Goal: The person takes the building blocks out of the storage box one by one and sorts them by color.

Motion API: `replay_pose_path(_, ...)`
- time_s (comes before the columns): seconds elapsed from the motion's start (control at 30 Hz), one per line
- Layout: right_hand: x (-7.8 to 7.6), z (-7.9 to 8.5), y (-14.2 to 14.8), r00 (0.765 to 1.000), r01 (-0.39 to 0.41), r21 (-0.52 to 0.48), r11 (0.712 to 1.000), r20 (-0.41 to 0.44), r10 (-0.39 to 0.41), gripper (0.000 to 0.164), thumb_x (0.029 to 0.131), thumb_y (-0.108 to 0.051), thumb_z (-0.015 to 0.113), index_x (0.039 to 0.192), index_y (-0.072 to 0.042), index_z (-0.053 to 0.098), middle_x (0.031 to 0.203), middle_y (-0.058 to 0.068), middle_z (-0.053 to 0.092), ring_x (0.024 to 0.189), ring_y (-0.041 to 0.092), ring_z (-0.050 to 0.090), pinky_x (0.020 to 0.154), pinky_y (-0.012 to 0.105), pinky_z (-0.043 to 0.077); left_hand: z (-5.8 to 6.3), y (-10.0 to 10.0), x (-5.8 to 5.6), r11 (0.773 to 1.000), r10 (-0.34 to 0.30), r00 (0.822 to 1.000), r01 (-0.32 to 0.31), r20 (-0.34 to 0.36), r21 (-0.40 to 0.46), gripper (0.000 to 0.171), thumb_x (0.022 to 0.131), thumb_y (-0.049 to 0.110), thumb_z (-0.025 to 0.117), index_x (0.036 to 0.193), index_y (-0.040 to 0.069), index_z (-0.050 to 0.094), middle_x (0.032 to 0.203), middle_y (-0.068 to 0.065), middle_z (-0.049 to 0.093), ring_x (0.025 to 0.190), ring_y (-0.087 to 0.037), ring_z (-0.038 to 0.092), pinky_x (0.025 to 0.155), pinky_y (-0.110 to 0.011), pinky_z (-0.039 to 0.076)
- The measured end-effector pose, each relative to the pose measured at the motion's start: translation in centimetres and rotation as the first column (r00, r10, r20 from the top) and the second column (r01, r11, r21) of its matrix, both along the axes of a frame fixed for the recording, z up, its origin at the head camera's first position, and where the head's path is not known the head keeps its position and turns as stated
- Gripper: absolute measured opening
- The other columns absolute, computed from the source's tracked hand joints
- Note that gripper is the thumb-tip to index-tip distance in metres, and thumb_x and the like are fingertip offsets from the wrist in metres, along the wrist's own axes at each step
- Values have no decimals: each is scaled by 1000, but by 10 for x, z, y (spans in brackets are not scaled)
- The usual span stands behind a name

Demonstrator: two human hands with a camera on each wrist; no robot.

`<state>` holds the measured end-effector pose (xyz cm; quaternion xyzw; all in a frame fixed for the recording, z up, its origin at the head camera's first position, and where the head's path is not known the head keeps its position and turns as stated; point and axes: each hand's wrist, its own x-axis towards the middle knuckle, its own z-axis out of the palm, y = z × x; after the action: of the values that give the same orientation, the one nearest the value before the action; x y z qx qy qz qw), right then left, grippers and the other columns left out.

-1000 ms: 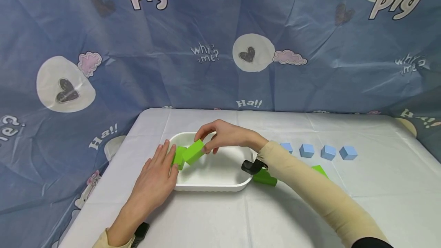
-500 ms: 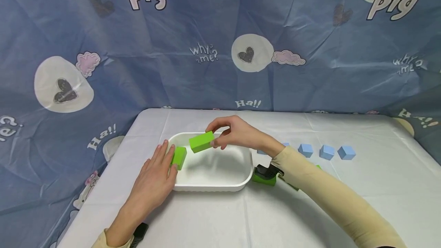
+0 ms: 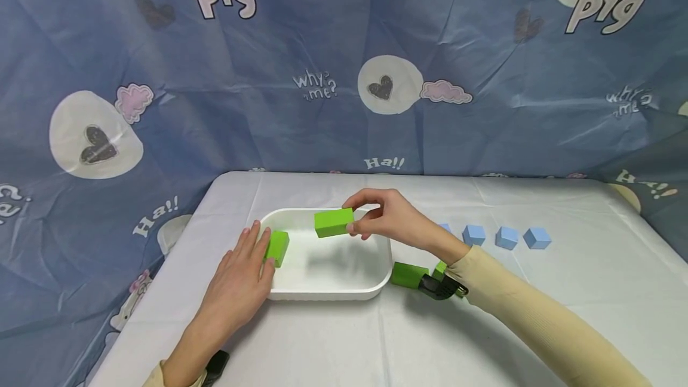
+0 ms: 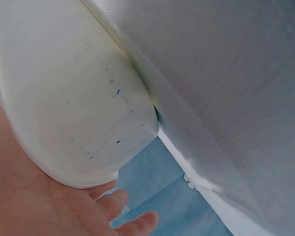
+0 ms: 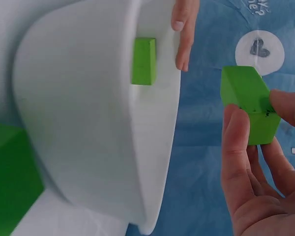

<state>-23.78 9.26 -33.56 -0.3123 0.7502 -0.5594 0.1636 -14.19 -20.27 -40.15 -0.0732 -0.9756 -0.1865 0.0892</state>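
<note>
My right hand (image 3: 395,223) pinches a green rectangular block (image 3: 332,223) between thumb and fingers, over the far right part of a white tray (image 3: 322,295). In the right wrist view the held block (image 5: 248,93) is clear of the tray. My left hand (image 3: 233,282) lies with straight fingers against the tray's left rim; in the left wrist view its palm (image 4: 44,206) meets the tray's outer wall (image 4: 78,98). A second green block (image 3: 277,249) sits inside the tray at the left end, near my left fingertips.
Just right of the tray lie green blocks (image 3: 407,275), partly covered by the black strap device (image 3: 438,286) on my right wrist. Several light blue cubes (image 3: 507,237) stand in a row farther right on the white cloth (image 3: 591,279). A patterned blue curtain (image 3: 344,124) hangs behind.
My right hand has moved right with its green block, away from the block at the tray's left end, and the held block has turned more level. My left hand stays on the rim.
</note>
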Motion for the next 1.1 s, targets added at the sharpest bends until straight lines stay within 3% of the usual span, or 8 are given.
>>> replay_pose_path(0.2,9,-6,14,998,64,-1,998,19,-64,38,86,-13,76,122,-10,64,107,11,69,86,30,70,80,47,56,-1,0,0,1000,-7,1000,7,-1,11,56,105,29,36,154,2,30,162,-17,16,148,-35,13,109,-64,19)
replay_pose_path(0.37,14,-11,27,988,154,-2,988,18,-154,37,86,-15,76,121,-15,66,118,7,64,85,38,68,81,42,56,-2,-1,0,1000,-12,1000,12,-6,2,57,105,30,35,154,1,30,162,-18,16,148,-36,14,109,-65,19)
replay_pose_path(0.5,19,-14,38,978,209,-29,977,16,-209,39,86,-15,77,124,-14,64,114,9,66,86,39,67,82,40,56,-2,-1,0,1000,-9,1000,9,-5,-13,57,105,31,35,154,1,29,162,-17,16,148,-35,13,110,-64,18)
replay_pose_path(0.63,24,-18,50,965,262,-54,964,17,-261,41,87,-18,77,125,-13,63,105,12,70,89,39,68,83,40,56,-2,-1,0,1000,-6,1000,6,-3,-21,57,105,31,34,154,1,30,161,-17,17,148,-34,13,110,-64,17)
replay_pose_path(0.9,34,-22,75,933,360,-53,931,2,-361,42,87,-21,77,125,-14,63,108,10,69,84,29,70,87,39,53,-2,-1,0,1000,-12,1000,12,-5,-20,56,105,30,34,153,1,31,161,-17,17,148,-34,13,109,-65,18)
replay_pose_path(1.1,43,-24,97,905,425,-53,904,10,-425,44,87,-21,78,127,-12,61,113,11,68,87,29,70,87,36,53,-2,-1,0,1000,-12,1000,12,-14,-7,56,105,30,35,153,1,31,161,-18,18,148,-35,14,109,-66,18)
